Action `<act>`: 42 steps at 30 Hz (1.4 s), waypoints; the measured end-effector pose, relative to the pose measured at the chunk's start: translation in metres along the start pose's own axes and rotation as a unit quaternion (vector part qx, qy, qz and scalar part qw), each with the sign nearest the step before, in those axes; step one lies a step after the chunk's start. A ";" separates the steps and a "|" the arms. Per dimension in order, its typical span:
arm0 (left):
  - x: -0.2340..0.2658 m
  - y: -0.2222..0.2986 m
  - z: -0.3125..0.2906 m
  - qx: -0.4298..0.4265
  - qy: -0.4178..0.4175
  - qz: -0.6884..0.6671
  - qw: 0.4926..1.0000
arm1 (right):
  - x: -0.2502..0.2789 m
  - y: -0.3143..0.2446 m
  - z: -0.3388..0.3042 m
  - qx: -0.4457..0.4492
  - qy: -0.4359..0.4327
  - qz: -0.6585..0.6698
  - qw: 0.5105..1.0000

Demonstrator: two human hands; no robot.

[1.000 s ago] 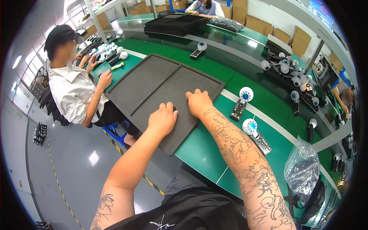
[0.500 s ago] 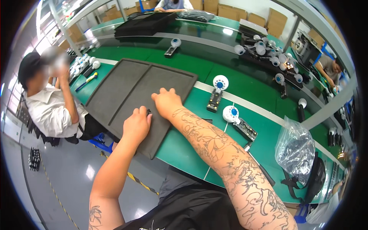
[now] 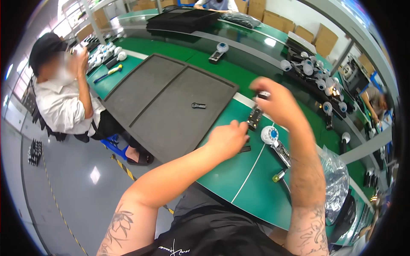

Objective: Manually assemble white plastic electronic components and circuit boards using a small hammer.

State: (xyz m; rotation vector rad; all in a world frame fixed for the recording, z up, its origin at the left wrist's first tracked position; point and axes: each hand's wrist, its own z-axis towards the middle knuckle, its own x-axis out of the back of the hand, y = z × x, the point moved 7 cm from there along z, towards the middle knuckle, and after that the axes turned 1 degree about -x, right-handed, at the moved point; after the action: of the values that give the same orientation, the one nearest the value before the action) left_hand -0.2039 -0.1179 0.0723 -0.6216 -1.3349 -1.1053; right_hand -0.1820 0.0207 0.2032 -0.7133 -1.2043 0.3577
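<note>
Two hands [image 3: 252,119], one grey tray [image 3: 171,102]

The right hand [image 3: 277,102] is motion-blurred, so whether its fingers grip the small dark part [image 3: 264,94] at their tips cannot be told. The left hand [image 3: 228,138] covers part of a flat black piece [image 3: 244,149] on the counter [image 3: 226,175]. The small part [image 3: 198,105] on the grey foam tray [image 3: 162,102] is too small to identify.
</note>
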 end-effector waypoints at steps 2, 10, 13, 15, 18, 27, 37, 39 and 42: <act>-0.002 0.004 0.010 -0.010 -0.010 -0.007 1.000 | 0.041 0.044 -0.037 -0.039 0.046 -0.050 0.997; 0.048 -0.111 0.047 0.058 -0.001 0.071 0.996 | 0.032 0.173 -0.138 -0.196 0.018 -0.017 0.980; 0.027 -0.173 0.032 0.135 -0.126 0.063 0.981 | 0.022 0.156 -0.141 -0.208 -0.005 0.024 0.978; 0.015 -0.172 0.037 0.118 -0.140 0.031 0.983 | 0.027 0.165 -0.146 -0.189 0.007 0.018 0.982; 0.021 -0.096 0.057 0.017 -0.075 -0.028 0.997 | 0.024 0.174 -0.148 -0.133 0.011 -0.009 0.991; -0.043 0.025 0.134 0.101 -0.079 -0.044 0.991 | 0.020 0.180 -0.159 -0.119 0.084 -0.005 0.989; 0.020 -0.055 0.176 0.052 -0.078 0.079 0.993 | 0.014 0.192 -0.163 -0.151 0.109 0.044 0.981; 0.013 -0.111 0.173 0.066 -0.141 0.117 0.981 | 0.016 0.192 -0.166 -0.156 0.117 0.043 0.980; -0.001 -0.164 0.158 0.095 -0.162 0.099 0.977 | 0.014 0.193 -0.165 -0.160 0.108 0.043 0.980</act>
State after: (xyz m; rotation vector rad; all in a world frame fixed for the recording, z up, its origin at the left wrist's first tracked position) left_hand -0.4197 -0.0442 0.0640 -0.7962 -1.5969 -0.7239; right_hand -0.0014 0.1197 0.0541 -1.0576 -1.0348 0.1523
